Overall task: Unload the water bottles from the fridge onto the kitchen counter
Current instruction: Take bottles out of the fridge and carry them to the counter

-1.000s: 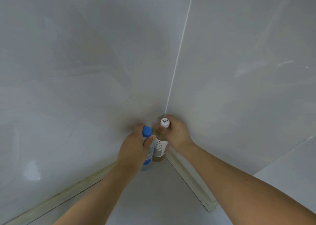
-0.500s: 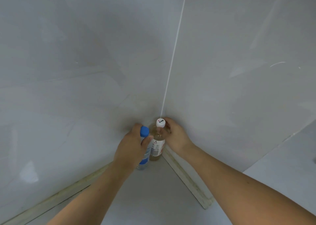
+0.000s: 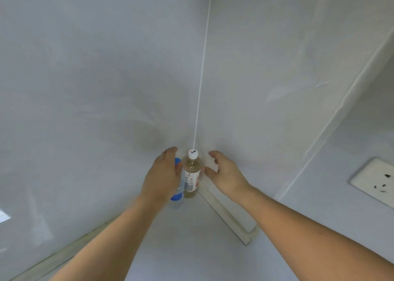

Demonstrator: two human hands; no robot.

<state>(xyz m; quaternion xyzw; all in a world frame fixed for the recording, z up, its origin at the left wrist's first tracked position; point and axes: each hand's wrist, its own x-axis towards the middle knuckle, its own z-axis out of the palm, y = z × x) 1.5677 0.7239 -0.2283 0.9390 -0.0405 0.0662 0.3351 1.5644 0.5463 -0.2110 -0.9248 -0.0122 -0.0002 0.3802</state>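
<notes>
White-capped amber bottle [image 3: 191, 174] and blue-capped bottle [image 3: 178, 187] stand upright in the corner; left hand [image 3: 163, 174] and right hand [image 3: 223, 172], gripping earlier, now spread open.

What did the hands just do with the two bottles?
Both hands let go. The right hand opened and drew off the white-capped bottle; the left hand opened beside the blue-capped bottle. Both bottles stayed upright in the counter corner.
</notes>
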